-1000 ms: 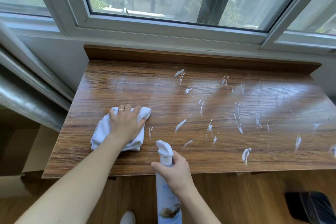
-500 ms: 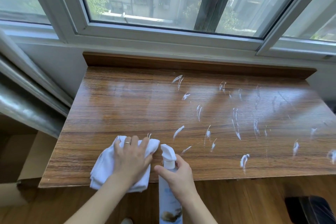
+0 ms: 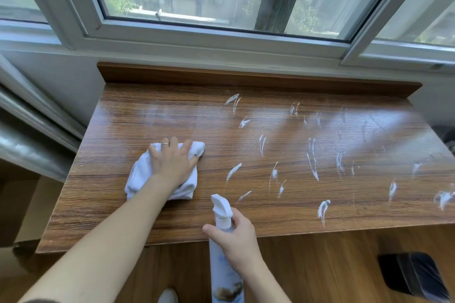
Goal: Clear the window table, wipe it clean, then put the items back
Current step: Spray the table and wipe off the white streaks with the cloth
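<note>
The wooden window table (image 3: pixel 270 155) bears several white foam streaks (image 3: pixel 312 165) across its middle and right side. My left hand (image 3: pixel 172 162) presses flat on a crumpled white cloth (image 3: pixel 140 174) on the table's left part, fingers spread. My right hand (image 3: pixel 234 238) grips the neck of a white spray bottle (image 3: pixel 221 211) at the table's front edge, nozzle pointing up and away. The bottle's body hangs below the tabletop.
A raised wooden lip (image 3: pixel 246 76) runs along the table's back under the window frame (image 3: pixel 221 39). A metal duct (image 3: pixel 29 150) passes at the left. A dark object (image 3: pixel 413 275) lies on the wooden floor at lower right.
My left hand has slid the cloth away from the front edge toward the table's middle left. The right hand and bottle stay at the front edge.
</note>
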Demonstrator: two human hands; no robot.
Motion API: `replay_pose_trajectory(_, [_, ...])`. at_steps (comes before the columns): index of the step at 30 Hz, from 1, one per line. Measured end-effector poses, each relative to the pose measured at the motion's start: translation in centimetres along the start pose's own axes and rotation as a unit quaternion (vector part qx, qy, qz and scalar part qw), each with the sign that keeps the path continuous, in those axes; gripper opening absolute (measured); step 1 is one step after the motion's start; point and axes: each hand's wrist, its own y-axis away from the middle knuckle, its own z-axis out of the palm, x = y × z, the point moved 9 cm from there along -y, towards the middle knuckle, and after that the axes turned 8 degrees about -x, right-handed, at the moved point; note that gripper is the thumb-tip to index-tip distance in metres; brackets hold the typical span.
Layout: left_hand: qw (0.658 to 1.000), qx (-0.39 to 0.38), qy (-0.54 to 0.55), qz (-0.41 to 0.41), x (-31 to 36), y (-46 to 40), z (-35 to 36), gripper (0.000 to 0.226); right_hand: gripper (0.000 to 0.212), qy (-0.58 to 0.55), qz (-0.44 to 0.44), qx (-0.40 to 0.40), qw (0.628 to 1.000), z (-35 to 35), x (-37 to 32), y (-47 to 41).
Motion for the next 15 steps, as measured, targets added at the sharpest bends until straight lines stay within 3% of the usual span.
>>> replay_pose_trajectory(9, [0.998, 0.046, 0.039, 0.022, 1.2, 9.3, -0.2, 0.044, 0.024, -0.004, -0.002, 0.005, 1.000, -0.9, 0.3, 0.3])
replay_pose_trajectory(15, [0.990, 0.104, 0.065, 0.064, 1.1, 14.5, 0.7, 0.068, 0.028, -0.006, -0.001, -0.007, 1.000, -1.0, 0.1, -0.1])
